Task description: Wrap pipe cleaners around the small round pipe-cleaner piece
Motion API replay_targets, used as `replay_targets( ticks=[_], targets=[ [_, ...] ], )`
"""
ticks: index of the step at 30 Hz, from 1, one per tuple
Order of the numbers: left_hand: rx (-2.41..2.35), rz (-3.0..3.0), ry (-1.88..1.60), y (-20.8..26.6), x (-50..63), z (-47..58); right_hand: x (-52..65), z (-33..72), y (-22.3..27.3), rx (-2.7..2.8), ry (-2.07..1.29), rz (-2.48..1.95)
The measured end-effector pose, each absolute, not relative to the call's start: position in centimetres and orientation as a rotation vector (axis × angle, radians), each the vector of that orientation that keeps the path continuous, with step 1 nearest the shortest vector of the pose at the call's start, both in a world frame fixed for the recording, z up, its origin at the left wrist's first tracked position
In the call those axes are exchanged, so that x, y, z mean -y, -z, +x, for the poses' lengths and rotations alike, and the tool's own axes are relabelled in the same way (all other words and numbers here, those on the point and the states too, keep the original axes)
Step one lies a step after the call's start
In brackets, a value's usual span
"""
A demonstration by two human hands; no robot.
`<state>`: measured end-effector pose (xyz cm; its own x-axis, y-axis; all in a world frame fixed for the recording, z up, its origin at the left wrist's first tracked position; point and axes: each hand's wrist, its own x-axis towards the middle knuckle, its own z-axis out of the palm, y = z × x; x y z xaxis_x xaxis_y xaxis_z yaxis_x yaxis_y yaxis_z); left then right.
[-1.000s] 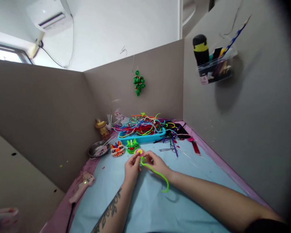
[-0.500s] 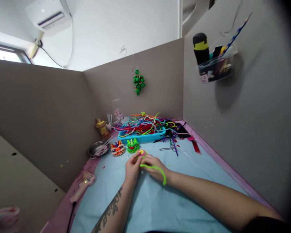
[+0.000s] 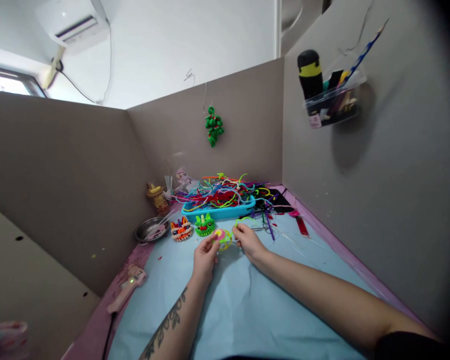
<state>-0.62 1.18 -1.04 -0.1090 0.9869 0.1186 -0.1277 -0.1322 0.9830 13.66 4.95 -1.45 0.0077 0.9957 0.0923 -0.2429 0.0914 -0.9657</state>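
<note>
Pinched in my left hand is a small pipe-cleaner piece in pink, yellow and lime green. My right hand is just to its right, fingertips closed on a lime-green pipe cleaner whose end curves up past the fingers. A green loop of the piece spans part of the gap between my hands. Beyond my left hand sit a finished-looking green pipe-cleaner animal head and an orange and white one. Scissors lie partly hidden behind my right hand.
A blue tray heaped with colourful pipe cleaners stands at the back. To the left are a metal bowl, a lidded cup and a pink glue gun with a cord. Partition walls enclose the table; a clear bin hangs right.
My right hand has moved away from the left and turned, drawing the green pipe cleaner's free end from near my wrist to beyond my fingers. My left hand stays nearly still.
</note>
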Motion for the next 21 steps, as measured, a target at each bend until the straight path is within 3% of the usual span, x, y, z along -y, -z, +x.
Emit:
replay_targets(
  ticks=[8, 21],
  targets=[
    [-1.06, 1.2, -1.43, 0.6, -0.9, -0.7, -3.7, 13.8, 1.7, 1.357, -0.954, -0.959],
    [-1.122, 1.386, -1.363, 0.2, -0.1, 0.1, -3.4, 13.0, 1.8, 1.205, -1.33, -0.784]
  ],
)
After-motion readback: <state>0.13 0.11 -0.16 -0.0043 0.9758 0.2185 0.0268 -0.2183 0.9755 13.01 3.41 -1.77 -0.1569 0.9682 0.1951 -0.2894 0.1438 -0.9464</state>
